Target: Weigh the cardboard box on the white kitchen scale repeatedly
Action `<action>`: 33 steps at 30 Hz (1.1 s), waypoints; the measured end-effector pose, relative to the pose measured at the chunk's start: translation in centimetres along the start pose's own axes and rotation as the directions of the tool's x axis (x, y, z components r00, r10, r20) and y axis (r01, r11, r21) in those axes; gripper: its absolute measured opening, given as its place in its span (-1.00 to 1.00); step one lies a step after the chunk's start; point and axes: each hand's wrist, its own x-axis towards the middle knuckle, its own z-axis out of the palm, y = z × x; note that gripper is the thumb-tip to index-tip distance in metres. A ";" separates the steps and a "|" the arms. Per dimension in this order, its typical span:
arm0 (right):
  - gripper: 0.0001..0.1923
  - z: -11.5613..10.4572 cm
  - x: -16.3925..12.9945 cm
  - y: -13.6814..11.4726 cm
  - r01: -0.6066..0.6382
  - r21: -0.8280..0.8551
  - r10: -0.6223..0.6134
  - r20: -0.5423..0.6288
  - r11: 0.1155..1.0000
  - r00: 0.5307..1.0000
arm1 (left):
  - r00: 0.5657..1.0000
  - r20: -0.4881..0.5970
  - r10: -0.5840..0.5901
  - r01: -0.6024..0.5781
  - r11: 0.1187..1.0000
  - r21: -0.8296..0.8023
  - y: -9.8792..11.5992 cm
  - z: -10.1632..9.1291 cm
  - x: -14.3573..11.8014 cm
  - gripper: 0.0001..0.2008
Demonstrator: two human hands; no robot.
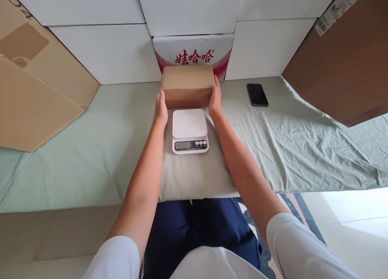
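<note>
A brown cardboard box (188,78) is gripped between my two hands, just beyond the kitchen scale. My left hand (161,107) presses on its left side, thumb up at the near corner. On the opposite side my right hand (215,98) clasps the box with the fingers along its edge. The white kitchen scale (190,123) lies between my forearms, its plate bare and its small display and buttons facing me. Whether the box rests on the cloth or is slightly raised I cannot tell.
Green cloth (121,121) covers the table, wrinkled at the right. A black phone (257,95) lies right of the box. Behind stands a white and red carton (194,49) against white panels (115,53). Large cardboard sheets (39,97) flank the left, with a darker one (342,69) at right.
</note>
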 end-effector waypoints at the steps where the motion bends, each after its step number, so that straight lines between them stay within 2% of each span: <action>1: -0.20 0.0 0.0 0.0 -0.002 -0.005 0.002 0.003 1.000 1.000 | 1.000 -0.011 -0.013 0.014 1.000 0.004 0.3 0.1 0.0 -0.09; 10: -0.16 0.1 -0.2 0.1 -0.036 0.023 0.036 0.038 0.999 0.999 | 0.999 -0.015 -0.030 0.030 0.999 -0.044 2.3 0.6 -1.2 -0.17; 19: -0.11 0.1 -0.4 -0.4 -0.027 0.034 0.026 0.035 0.999 0.999 | 0.999 -0.027 -0.017 0.017 1.000 -0.011 1.7 0.5 -0.9 -0.11; 23: -0.09 -1.8 1.0 -0.5 -0.049 0.068 0.050 -0.022 0.996 0.998 | 0.993 -0.109 -0.037 0.040 0.999 0.027 2.3 -1.3 -0.1 -0.05; 26: -0.09 -4.5 2.7 -0.8 -0.057 0.078 0.065 -0.095 0.995 0.993 | 0.984 -0.163 -0.067 0.070 0.997 0.014 3.3 -3.0 0.5 -0.10; 29: -0.11 -6.7 3.7 -1.2 -0.078 0.069 0.086 -0.130 0.995 0.988 | 0.981 -0.177 -0.078 0.081 0.997 0.008 3.9 -3.9 0.6 -0.16; 33: -0.13 -6.6 3.2 -1.5 -0.195 0.040 0.198 -0.090 0.980 0.976 | 0.985 -0.122 -0.123 0.125 0.992 0.003 3.4 -3.5 0.4 -0.14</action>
